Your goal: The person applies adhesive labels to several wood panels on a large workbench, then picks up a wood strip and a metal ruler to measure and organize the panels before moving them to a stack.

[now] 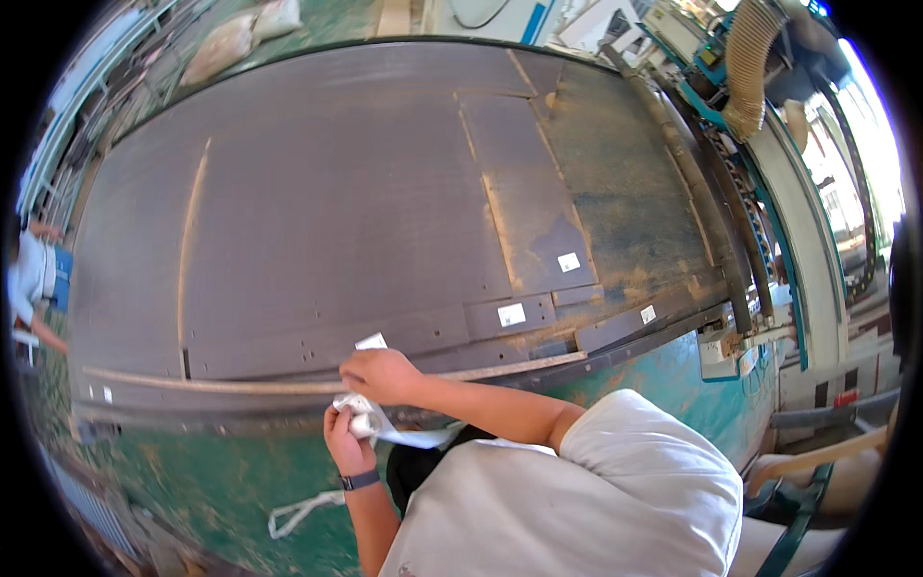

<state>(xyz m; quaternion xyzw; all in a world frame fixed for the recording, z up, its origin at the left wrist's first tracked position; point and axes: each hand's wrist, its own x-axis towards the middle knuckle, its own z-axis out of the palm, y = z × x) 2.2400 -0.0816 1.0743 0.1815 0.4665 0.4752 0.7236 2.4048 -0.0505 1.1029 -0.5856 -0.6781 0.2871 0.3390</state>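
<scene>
My left hand (348,440), with a dark band at the wrist, is closed around a small roll of white labels (363,425). A pale backing strip (415,438) trails from the roll to the right, in front of my body. Just above it is my right hand (383,375), its fingers bent together near the loose end of the roll; what they pinch is hidden. A white label (370,341) shows past the right knuckles, against the near part of the large dark brown panel (327,212). Whether it is stuck down or held, I cannot tell.
Cut panel pieces with white labels (511,314) lie on the right. A narrow offcut strip (461,373) runs along the near edge. A machine gantry (798,221) with a ribbed hose (755,67) stands at right. Another person (38,274) is at the far left.
</scene>
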